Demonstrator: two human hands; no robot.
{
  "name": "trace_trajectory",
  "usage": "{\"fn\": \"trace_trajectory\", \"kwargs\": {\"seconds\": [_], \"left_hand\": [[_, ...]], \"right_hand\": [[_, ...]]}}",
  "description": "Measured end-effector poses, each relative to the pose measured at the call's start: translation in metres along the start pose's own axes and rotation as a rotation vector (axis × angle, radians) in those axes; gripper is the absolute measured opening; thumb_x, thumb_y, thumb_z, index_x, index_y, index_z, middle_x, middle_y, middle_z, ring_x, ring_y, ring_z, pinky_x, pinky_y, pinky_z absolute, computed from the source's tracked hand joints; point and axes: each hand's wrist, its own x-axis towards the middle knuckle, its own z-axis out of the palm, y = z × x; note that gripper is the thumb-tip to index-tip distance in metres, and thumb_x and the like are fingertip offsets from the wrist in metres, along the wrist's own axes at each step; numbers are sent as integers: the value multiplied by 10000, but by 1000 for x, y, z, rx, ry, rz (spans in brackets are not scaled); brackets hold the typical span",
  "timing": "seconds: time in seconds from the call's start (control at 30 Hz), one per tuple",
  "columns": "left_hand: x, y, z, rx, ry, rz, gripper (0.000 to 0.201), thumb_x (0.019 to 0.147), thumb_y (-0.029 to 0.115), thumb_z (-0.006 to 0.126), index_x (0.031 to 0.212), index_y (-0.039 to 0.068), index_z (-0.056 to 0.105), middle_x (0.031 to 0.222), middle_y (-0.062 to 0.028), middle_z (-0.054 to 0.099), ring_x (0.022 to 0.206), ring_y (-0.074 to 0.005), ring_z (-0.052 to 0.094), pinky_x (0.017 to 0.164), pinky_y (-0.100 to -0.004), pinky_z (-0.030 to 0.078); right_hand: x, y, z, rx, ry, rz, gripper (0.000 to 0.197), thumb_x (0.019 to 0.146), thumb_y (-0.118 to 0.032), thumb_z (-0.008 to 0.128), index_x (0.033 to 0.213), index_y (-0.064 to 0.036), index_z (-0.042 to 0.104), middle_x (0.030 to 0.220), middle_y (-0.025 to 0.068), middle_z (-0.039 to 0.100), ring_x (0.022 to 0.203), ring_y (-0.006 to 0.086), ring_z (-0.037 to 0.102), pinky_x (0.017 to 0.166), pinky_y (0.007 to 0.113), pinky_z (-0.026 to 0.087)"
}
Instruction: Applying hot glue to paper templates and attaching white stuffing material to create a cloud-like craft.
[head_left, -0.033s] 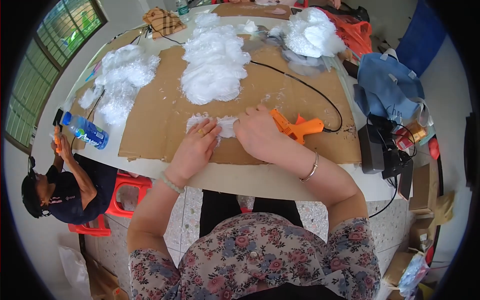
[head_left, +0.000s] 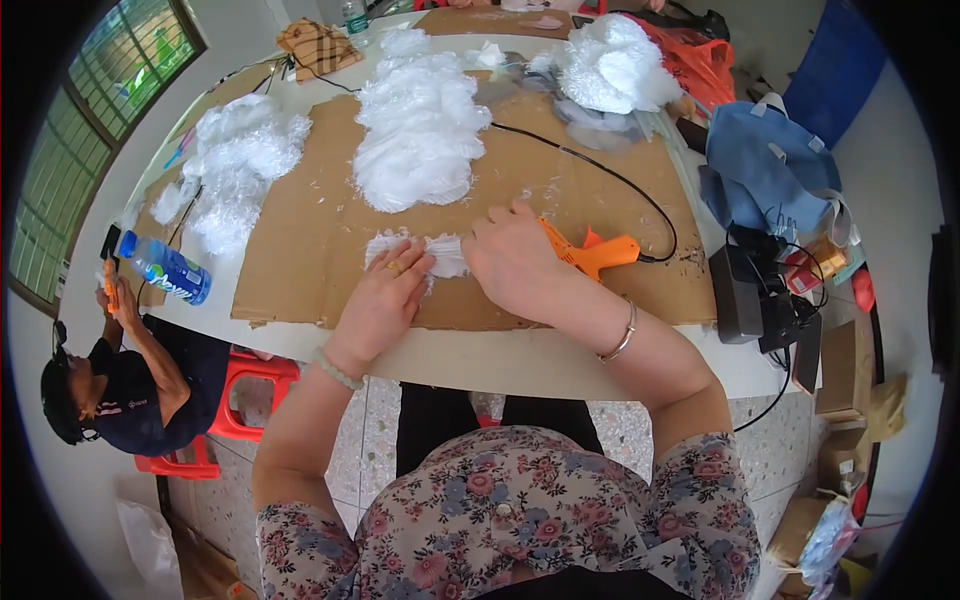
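Note:
A short white fringed strip [head_left: 447, 257] lies on brown cardboard [head_left: 300, 230] close to the table's front edge. My left hand [head_left: 385, 300] rests flat on the strip's left part, fingers extended over it. At the strip's right end, my right hand [head_left: 510, 258] has its fingers bent and closed on the edge; the fingertips are mostly hidden behind the hand. Just right of that hand lies an orange glue gun [head_left: 603, 257], partly covered by it, with a black cable running off. Beyond my hands is a long stack of fluffy white fringed pieces [head_left: 420, 130].
More white fluffy heaps lie at the left [head_left: 245, 150] and far right [head_left: 615, 65]. A blue-labelled bottle [head_left: 165, 265] lies tilted at the left edge, near a seated co-worker [head_left: 130, 385] holding an orange tool. A blue bag [head_left: 770, 165] and a black box [head_left: 735, 295] stand at right.
The whole view has shifted slightly. My two hands keep nearly the same pose on the white strip, and the glue gun stays where it was.

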Motion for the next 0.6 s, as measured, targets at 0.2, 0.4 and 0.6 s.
{"fn": "trace_trajectory", "kwargs": {"seconds": [0.2, 0.4, 0.6], "left_hand": [[8, 9, -6, -81, 38, -11, 339, 799, 19, 601, 1138, 19, 579, 1247, -185, 541, 1162, -364, 504, 972, -428, 415], [21, 19, -29, -345, 293, -194, 171, 822, 12, 611, 991, -6, 639, 1053, -161, 631, 914, -304, 618, 787, -347, 493], [48, 25, -27, -450, 560, -184, 71, 799, 22, 658, 778, -21, 606, 794, -103, 617, 704, -222, 586, 639, -292, 455]], "right_hand": [[-6, 59, -66, 1309, 460, 394, 284, 934, -218, 478, 1015, 22, 607, 721, 35, 544, 686, 135, 512, 582, 252, 424], [-31, 117, -66, 2388, 832, 377, 392, 936, -281, 476, 1104, 62, 564, 723, 46, 449, 619, 114, 368, 482, 206, 303], [-22, 109, -59, 2569, 681, 271, 413, 945, -300, 464, 1073, 77, 574, 729, 46, 457, 621, 114, 370, 466, 199, 290]]}}
